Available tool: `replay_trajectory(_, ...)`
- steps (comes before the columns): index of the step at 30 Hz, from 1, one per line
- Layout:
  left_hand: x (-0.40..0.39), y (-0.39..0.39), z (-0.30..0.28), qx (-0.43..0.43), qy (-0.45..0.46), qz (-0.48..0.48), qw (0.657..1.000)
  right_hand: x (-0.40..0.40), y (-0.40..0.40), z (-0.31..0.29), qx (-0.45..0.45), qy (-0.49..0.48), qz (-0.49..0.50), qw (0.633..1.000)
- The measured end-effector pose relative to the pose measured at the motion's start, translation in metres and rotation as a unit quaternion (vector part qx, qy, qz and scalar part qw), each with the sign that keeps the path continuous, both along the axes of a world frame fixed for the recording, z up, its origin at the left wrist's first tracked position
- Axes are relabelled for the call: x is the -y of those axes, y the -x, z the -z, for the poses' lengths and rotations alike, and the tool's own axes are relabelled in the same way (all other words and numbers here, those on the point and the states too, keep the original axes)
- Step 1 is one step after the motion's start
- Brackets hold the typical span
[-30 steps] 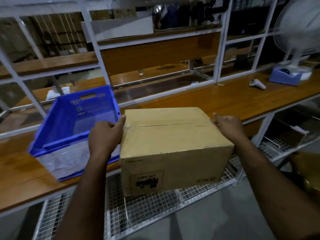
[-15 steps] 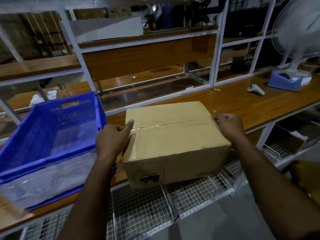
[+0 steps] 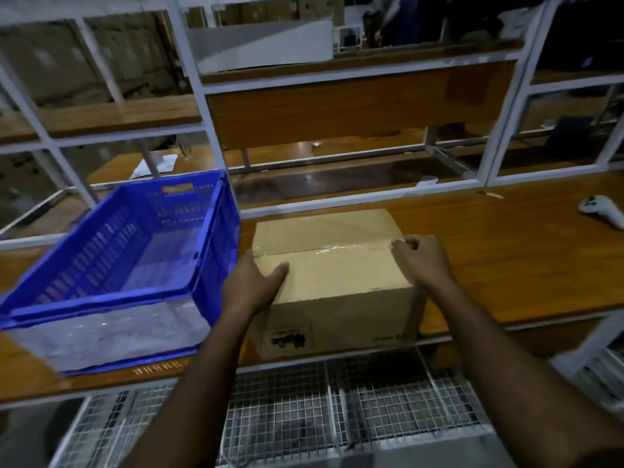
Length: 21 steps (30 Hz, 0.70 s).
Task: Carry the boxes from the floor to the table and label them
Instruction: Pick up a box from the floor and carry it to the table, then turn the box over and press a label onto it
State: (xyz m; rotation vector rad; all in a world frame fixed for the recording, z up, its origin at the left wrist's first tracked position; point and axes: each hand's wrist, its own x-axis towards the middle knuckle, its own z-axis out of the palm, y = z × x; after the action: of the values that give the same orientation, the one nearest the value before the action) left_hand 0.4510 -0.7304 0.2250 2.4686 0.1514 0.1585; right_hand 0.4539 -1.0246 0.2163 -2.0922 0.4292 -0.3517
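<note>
A brown cardboard box [image 3: 341, 285], taped shut along its top seam, rests on the wooden table [image 3: 506, 251] at its front edge, just right of a blue crate. My left hand [image 3: 253, 285] grips the box's near left corner, thumb on top. My right hand [image 3: 422, 261] holds the right top edge near the tape seam, fingers curled over it. A black printed mark shows upside down on the box's front face.
A blue plastic crate [image 3: 111, 265] with clear plastic in it stands on the table to the left, touching the box. A white handheld device [image 3: 604, 211] lies far right. White shelf frames rise behind; wire mesh baskets [image 3: 337, 410] hang below the table.
The box has gone from being held in front of the table edge to resting on the table. Both hands moved forward with it and stay on its sides.
</note>
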Motion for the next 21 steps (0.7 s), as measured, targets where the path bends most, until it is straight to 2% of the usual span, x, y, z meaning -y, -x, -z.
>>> replay_trajectory(3,0.002,-0.011,0.009,0.018,-0.106,0.037,0.993,-0.005,-0.011,0.001,-0.004,0.142,0.015,0.99)
replay_trajectory(6,0.019,-0.019,0.006,0.059,-0.196,0.113,0.972,-0.013,-0.014,-0.005,0.029,0.323,0.018,0.946)
replay_trajectory(8,0.037,-0.021,0.003,0.06,-0.208,0.181,0.959,-0.024,-0.014,-0.009,0.052,0.382,-0.011,0.923)
replay_trajectory(10,0.052,-0.021,0.003,0.056,-0.213,0.219,0.951,-0.046,-0.012,-0.009,0.057,0.38,-0.066,0.921)
replay_trajectory(14,0.054,-0.021,0.009,0.061,-0.242,0.235,0.939,-0.083,-0.003,-0.008,0.056,0.36,-0.168,0.916)
replay_trajectory(21,0.041,-0.024,0.007,0.014,-0.25,0.285,0.925,-0.091,-0.014,-0.005,0.028,0.365,-0.109,0.924)
